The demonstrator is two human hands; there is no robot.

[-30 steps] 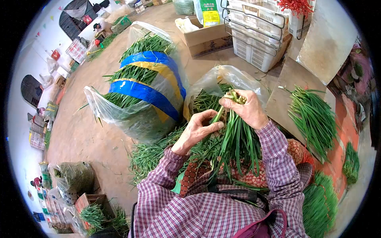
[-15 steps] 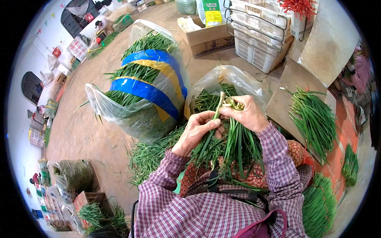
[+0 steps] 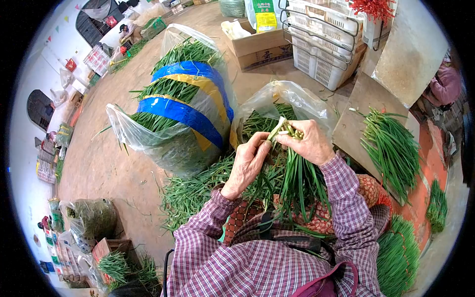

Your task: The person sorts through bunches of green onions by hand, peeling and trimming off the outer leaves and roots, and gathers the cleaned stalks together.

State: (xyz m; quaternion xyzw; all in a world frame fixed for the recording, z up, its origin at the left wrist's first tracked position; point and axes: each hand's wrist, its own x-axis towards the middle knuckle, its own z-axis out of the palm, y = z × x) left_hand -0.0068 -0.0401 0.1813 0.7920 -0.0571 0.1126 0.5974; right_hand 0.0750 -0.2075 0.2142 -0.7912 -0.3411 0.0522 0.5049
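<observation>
My right hand point(image 3: 312, 143) is closed round a bunch of garlic chives point(image 3: 302, 180), pale stem ends up and green leaves hanging over my lap. My left hand point(image 3: 246, 166) pinches at a pale chive stalk point(image 3: 278, 126) beside the bunch's stem ends, thumb and forefinger pressed together. Both hands nearly meet above a clear plastic bag point(image 3: 309, 101) with more chives inside. Loose chive leaves point(image 3: 193, 190) lie heaped on the floor left of my lap.
A large plastic-wrapped chive bundle point(image 3: 183, 106) with blue and yellow bands stands ahead left. A cardboard box point(image 3: 262, 49) and stacked white crates point(image 3: 319, 52) are behind. Chives point(image 3: 391, 148) lie on a board at right. Another person point(image 3: 445, 84) sits at the far right.
My left hand has turned more upright, its fingers now higher on the stalk. The stalk's pale end leans further right. At the far right, the other person shows more.
</observation>
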